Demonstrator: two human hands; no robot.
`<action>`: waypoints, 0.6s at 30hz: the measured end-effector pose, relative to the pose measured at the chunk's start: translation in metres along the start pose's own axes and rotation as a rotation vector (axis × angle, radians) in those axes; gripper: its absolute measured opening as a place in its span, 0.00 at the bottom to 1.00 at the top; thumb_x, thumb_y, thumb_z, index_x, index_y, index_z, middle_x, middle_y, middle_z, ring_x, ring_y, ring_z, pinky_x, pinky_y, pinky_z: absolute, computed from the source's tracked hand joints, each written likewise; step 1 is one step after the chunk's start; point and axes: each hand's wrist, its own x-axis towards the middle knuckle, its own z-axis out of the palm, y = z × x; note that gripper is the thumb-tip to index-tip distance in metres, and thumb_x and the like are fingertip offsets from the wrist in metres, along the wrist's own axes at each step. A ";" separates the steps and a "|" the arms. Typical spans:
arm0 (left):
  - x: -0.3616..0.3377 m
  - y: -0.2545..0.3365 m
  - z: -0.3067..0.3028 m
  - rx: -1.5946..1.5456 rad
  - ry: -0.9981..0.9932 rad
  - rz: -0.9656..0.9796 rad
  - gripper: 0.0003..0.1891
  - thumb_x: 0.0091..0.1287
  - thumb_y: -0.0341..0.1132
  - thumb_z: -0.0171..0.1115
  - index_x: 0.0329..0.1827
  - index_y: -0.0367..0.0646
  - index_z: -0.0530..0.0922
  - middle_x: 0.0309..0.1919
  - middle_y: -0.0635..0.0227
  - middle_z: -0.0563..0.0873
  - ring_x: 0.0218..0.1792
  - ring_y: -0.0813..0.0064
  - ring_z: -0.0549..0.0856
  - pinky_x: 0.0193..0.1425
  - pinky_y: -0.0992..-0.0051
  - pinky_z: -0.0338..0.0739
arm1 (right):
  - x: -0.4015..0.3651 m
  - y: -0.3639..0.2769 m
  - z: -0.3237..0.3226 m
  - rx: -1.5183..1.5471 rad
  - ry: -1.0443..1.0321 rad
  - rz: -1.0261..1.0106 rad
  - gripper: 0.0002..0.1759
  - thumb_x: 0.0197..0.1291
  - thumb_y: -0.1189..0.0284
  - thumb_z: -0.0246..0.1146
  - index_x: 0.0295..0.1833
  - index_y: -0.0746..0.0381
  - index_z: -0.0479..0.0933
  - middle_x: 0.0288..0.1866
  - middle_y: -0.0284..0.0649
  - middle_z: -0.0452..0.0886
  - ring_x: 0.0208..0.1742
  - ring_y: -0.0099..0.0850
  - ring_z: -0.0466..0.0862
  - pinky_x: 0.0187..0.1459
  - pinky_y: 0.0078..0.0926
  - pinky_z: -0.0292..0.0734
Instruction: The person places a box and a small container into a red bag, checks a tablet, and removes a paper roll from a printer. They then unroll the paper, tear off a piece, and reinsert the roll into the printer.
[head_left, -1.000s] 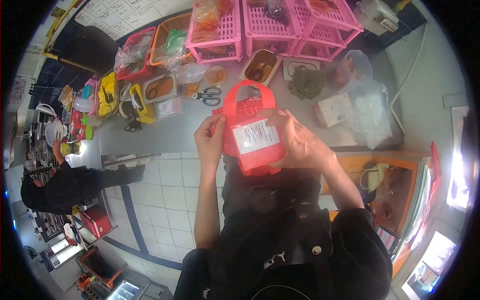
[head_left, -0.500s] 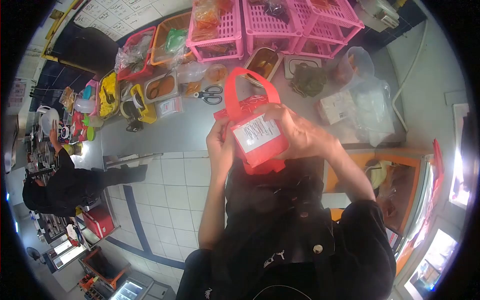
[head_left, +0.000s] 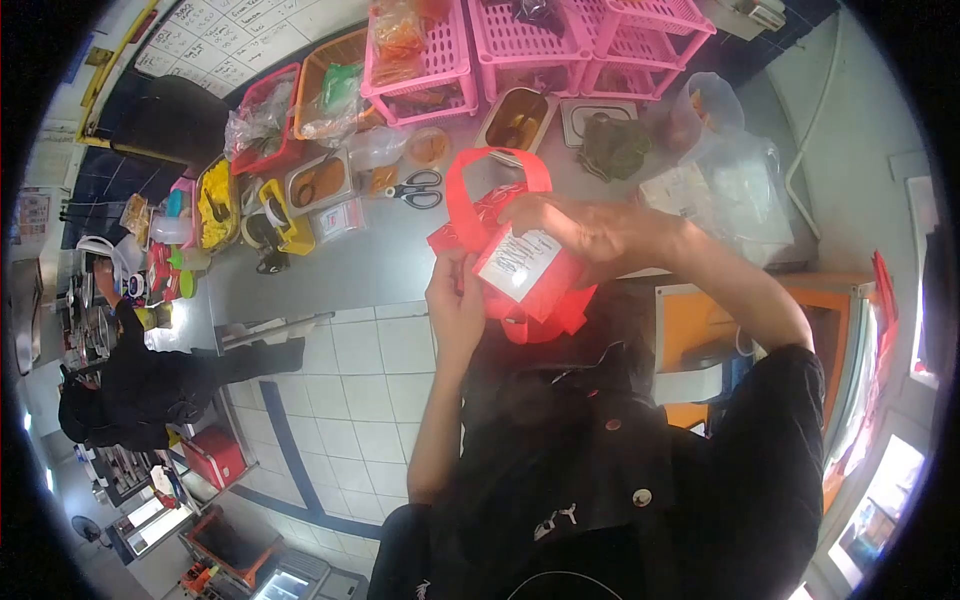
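Note:
A red bag with a looped handle is held up at the counter's front edge, with a white printed label on its side. My left hand grips the bag's left edge between thumb and fingers. Over the top right of the label, my right hand is closed on the bag, its fingers bent and partly hiding the label's corner. Black-handled scissors lie on the counter left of the handle. Behind the bag is a metal tray of brown contents.
Pink racks line the counter's back. Left are a red basket, an orange basket and a yellow tape dispenser. A clear plastic bag sits right. A person in black works far left.
The bag has turned and shifted slightly right. My right hand has moved up and left over the label, and its elbow has swung outward. The camera view has shifted a little.

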 end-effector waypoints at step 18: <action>0.015 0.002 -0.015 -0.095 0.110 0.023 0.06 0.78 0.29 0.57 0.52 0.35 0.75 0.42 0.64 0.87 0.42 0.84 0.83 0.46 0.80 0.77 | 0.003 0.017 0.035 -0.016 0.143 0.169 0.43 0.44 0.72 0.78 0.65 0.66 0.63 0.66 0.53 0.71 0.70 0.54 0.72 0.69 0.44 0.72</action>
